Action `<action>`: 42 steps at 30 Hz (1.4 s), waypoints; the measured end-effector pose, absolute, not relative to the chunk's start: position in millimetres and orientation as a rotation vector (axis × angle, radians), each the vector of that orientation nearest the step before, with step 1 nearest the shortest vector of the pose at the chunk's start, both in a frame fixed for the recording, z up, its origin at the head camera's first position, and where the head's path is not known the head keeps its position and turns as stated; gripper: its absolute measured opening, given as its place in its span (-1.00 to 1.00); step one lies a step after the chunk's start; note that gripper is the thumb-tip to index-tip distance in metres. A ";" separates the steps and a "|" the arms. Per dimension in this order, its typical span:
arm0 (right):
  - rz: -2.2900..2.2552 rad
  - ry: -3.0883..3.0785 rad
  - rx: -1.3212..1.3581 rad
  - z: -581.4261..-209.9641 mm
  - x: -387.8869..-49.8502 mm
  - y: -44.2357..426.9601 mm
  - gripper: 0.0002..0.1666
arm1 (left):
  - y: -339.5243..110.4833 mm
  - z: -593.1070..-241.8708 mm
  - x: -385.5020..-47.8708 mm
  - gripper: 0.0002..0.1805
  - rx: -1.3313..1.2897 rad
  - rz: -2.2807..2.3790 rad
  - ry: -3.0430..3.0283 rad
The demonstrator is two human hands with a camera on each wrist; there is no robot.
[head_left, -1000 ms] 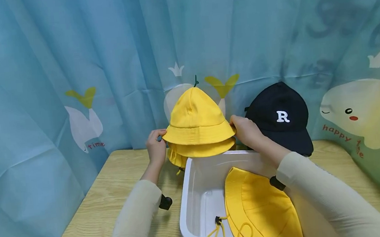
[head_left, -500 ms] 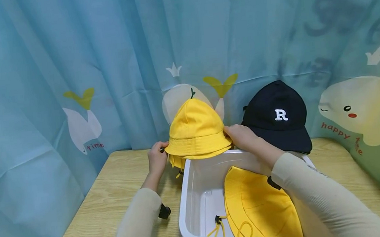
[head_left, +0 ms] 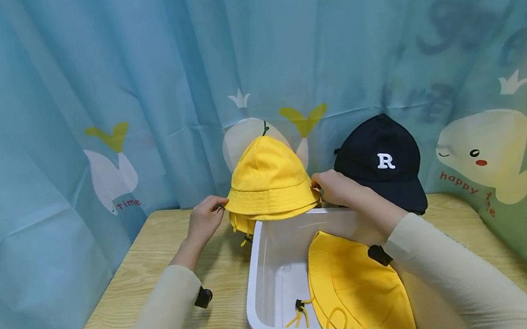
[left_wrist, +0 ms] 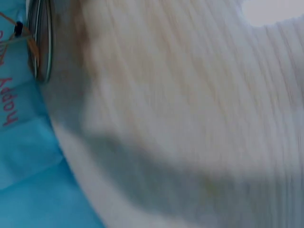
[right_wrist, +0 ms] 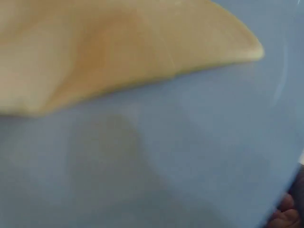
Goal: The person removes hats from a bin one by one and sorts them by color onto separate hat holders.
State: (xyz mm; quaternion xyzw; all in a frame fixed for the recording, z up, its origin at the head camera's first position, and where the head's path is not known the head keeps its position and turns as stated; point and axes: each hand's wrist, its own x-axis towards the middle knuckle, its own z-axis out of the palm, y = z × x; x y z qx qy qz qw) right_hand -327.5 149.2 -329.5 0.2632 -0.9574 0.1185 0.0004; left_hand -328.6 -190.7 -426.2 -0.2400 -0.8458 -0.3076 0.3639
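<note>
A yellow bucket hat [head_left: 269, 174] with a green sprout on top sits over another yellow hat, whose brim shows just beneath, behind the white bin. My left hand [head_left: 204, 219] pinches the left edge of the top hat's brim. At the opposite edge of the brim, my right hand [head_left: 337, 186] pinches with bent fingers. The right wrist view catches a few fingers [right_wrist: 285, 213] in its lower corner. Whatever supports the stacked hats is hidden in the head view; thin metal loops [left_wrist: 40, 40] with a cord appear in the left wrist view.
A white plastic bin [head_left: 257, 292] stands in front, holding a folded yellow hat [head_left: 361, 287] with a cord and black toggle. To the right is a black cap [head_left: 377, 159] marked R. A blue curtain [head_left: 139, 65] hangs behind the wooden table [head_left: 129, 304].
Over the last second the top hat came down onto the one below, both hands lowering with it. Since then my left wrist and forearm have shifted left, fingertips staying at the brim.
</note>
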 end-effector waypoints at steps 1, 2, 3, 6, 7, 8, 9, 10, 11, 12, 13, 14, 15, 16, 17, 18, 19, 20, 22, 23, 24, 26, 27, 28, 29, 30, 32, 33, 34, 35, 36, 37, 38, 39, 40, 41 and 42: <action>0.362 -3.005 0.839 -325.5 -324.3 149.1 -0.79 | -194.3 -422.4 -327.6 -0.74 -0.686 -0.716 -2.177; 0.353 -2.998 0.855 -321.4 -320.9 149.3 -0.80 | -197.4 -418.0 -327.2 -0.72 -0.748 -0.645 -2.176; 0.348 -2.998 0.863 -317.5 -317.8 149.2 -0.81 | -199.8 -412.4 -326.0 -0.70 -0.800 -0.597 -2.186; 0.321 -3.004 0.897 -307.9 -309.1 148.6 -0.82 | -204.1 -391.4 -322.1 -0.66 -0.900 -0.503 -2.259; 0.305 -3.002 0.918 -305.1 -306.4 148.6 -0.81 | -204.5 -383.1 -320.6 -0.66 -0.916 -0.490 -2.301; 0.290 -3.000 0.934 -302.7 -303.4 148.6 -0.81 | -204.1 -373.9 -318.6 -0.67 -0.923 -0.494 -2.358; 0.270 -2.992 0.949 -300.4 -300.2 148.6 -0.80 | -202.8 -363.9 -316.3 -0.67 -0.920 -0.524 -2.435; 0.250 -2.980 0.962 -298.2 -296.6 148.5 -0.80 | -201.3 -354.3 -314.7 -0.67 -0.910 -0.563 -2.519; 0.236 -2.967 0.978 -295.9 -292.6 148.6 -0.82 | -198.6 -344.3 -313.2 -0.67 -0.898 -0.623 -2.606; 0.219 -2.946 1.001 -293.5 -288.2 148.8 -0.83 | -195.5 -334.5 -312.5 -0.65 -0.885 -0.695 -2.691; 0.204 -2.922 1.026 -291.0 -283.3 149.0 -0.85 | -191.6 -324.6 -311.6 -0.64 -0.870 -0.782 -2.764; 0.198 -2.909 1.036 -289.0 -278.3 149.0 -0.87 | -187.0 -315.1 -310.5 -0.62 -0.854 -0.860 -2.824; 0.190 -2.884 1.055 -286.8 -273.0 149.2 -0.88 | -182.2 -306.0 -309.8 -0.60 -0.852 -0.940 -2.873; 0.187 -2.862 1.071 -285.0 -267.4 149.0 -0.86 | -177.4 -297.8 -308.9 -0.58 -0.869 -0.991 -2.909; 0.184 -2.844 1.085 -283.6 -262.2 148.9 -0.84 | -172.5 -290.1 -307.5 -0.56 -0.894 -1.027 -2.942; 0.182 -2.828 1.097 -282.6 -256.9 148.9 -0.80 | -168.2 -283.1 -306.1 -0.53 -0.921 -1.040 -2.972; 0.179 -2.814 1.105 -282.4 -252.4 149.2 -0.74 | -163.7 -276.4 -304.1 -0.50 -0.944 -1.036 -3.002; 0.175 -2.801 1.107 -282.5 -247.7 149.7 -0.67 | -159.5 -270.4 -302.8 -0.47 -0.956 -1.027 -3.041; 0.177 -2.789 1.108 -282.8 -238.8 151.5 -0.52 | -151.6 -259.3 -300.7 -0.41 -0.957 -0.993 -3.130; 0.179 -2.789 1.107 -283.0 -234.7 152.8 -0.46 | -147.7 -253.8 -299.9 -0.39 -0.951 -0.975 -3.175; 0.179 -2.787 1.108 -283.3 -230.6 154.3 -0.41 | -143.6 -248.3 -299.4 -0.37 -0.953 -0.953 -3.213; 0.172 -2.789 1.101 -283.5 -222.4 157.2 -0.34 | -134.7 -237.5 -298.7 -0.33 -0.954 -0.931 -3.281; 0.172 -2.798 1.094 -283.3 -218.8 158.2 -0.31 | -130.0 -232.2 -298.1 -0.32 -0.961 -0.918 -3.304; 0.165 -2.801 1.092 -283.2 -215.3 158.9 -0.28 | -125.2 -227.1 -297.4 -0.31 -0.966 -0.907 -3.326; 0.159 -2.806 1.091 -283.3 -212.1 159.4 -0.26 | -120.2 -222.3 -296.7 -0.30 -0.977 -0.899 -3.342; 0.157 -2.814 1.090 -283.5 -208.9 159.9 -0.24 | -114.7 -218.1 -295.9 -0.29 -0.987 -0.891 -3.356; 0.150 -2.835 1.087 -284.1 -202.2 161.4 -0.22 | -103.4 -211.6 -294.5 -0.27 -0.997 -0.885 -3.376; 0.147 -2.838 1.090 -284.9 -198.4 162.7 -0.21 | -97.4 -209.6 -293.8 -0.27 -1.007 -0.880 -3.382; 0.142 -2.831 1.103 -285.9 -194.5 164.5 -0.20 | -91.4 -208.3 -293.3 -0.26 -1.024 -0.880 -3.388; 0.139 -2.819 1.117 -287.2 -190.3 166.5 -0.20 | -85.5 -207.8 -292.9 -0.26 -1.044 -0.879 -3.393; 0.133 -2.797 1.131 -288.5 -185.7 169.0 -0.19 | -79.8 -207.7 -292.1 -0.25 -1.067 -0.877 -3.400; 0.120 -2.768 1.146 -289.5 -181.3 172.0 -0.19 | -74.2 -208.4 -292.3 -0.25 -1.088 -0.871 -3.406; 0.111 -2.737 1.163 -290.6 -176.7 175.0 -0.19 | -68.9 -209.1 -291.9 -0.25 -1.112 -0.857 -3.414; 0.104 -2.698 1.182 -291.5 -172.1 178.0 -0.19 | -63.9 -209.9 -291.4 -0.24 -1.135 -0.829 -3.427; 0.102 -2.661 1.199 -292.2 -167.5 180.7 -0.19 | -59.2 -210.8 -290.9 -0.23 -1.153 -0.803 -3.442; 0.103 -2.630 1.210 -292.3 -162.6 183.2 -0.20 | -54.8 -211.6 -289.8 -0.22 -1.167 -0.772 -3.458; 0.101 -2.601 1.216 -292.3 -157.8 185.6 -0.19 | -50.3 -212.2 -288.6 -0.21 -1.178 -0.740 -3.475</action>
